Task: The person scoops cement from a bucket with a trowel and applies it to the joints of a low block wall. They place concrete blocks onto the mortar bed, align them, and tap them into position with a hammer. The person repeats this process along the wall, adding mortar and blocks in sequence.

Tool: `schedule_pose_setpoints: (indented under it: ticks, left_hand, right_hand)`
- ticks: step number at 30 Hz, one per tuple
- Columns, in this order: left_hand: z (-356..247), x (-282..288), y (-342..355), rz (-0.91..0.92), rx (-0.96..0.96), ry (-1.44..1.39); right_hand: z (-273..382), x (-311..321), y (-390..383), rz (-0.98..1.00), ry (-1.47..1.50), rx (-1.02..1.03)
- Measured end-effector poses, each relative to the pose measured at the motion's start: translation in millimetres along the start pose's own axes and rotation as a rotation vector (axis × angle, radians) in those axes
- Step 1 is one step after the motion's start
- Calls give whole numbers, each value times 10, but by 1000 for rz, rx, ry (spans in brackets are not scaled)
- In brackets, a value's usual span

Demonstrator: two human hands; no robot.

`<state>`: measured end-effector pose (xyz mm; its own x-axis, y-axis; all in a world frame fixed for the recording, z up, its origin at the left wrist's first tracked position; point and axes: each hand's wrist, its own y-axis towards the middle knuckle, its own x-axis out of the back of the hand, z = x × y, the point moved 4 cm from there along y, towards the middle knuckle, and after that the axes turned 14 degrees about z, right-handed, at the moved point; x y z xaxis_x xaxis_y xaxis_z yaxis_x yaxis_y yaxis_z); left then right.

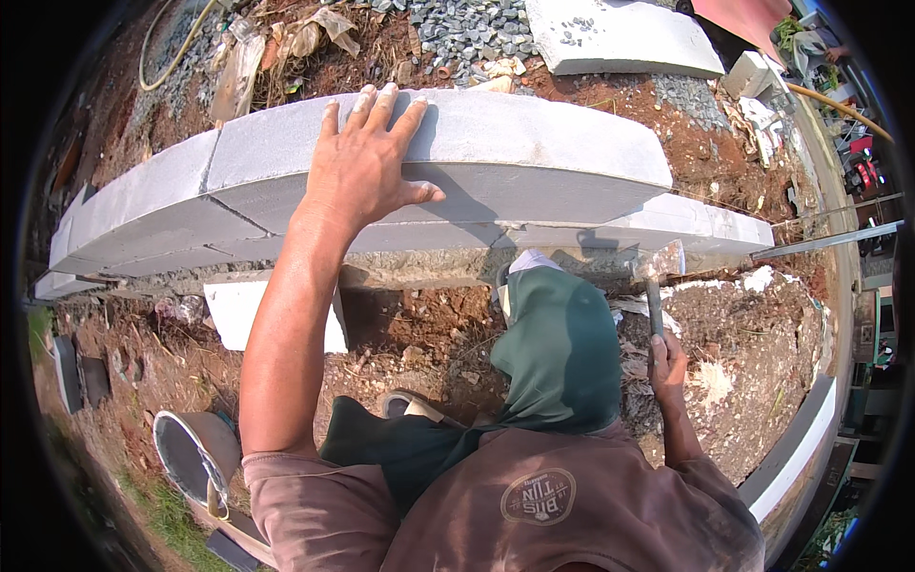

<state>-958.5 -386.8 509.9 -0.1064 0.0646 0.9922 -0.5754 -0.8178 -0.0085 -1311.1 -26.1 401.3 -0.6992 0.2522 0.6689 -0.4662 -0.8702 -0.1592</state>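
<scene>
My left hand (367,162) lies flat with its fingers spread on the top of a pale grey block (534,133), the right end block of the upper course in a low wall. The thumb points right, over the block's near top edge. At the right, my right hand (669,364) is wrapped round the handle of a hammer (658,265). Its mortar-smeared head is up, near the lower course of blocks (667,217), and casts a shadow on the wall. Whether the head touches the wall I cannot tell.
A loose white block (229,310) sits on the soil before the wall. A bucket (195,448) stands at the lower left. Behind the wall are gravel (477,38) and a large white slab (620,38). A metal bar (829,238) sticks out at the right.
</scene>
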Motion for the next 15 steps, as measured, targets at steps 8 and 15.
schedule_pose_setpoints:
  ticks: [8, 15]
  left_hand:
    - [814, -236, -366, -58, 166, -73]
    - [848, -238, -416, -63, 184, -113]
  right_hand:
    - [2160, 19, 903, 61, -370, 472]
    - [3210, -665, 1392, 87, -571, 828]
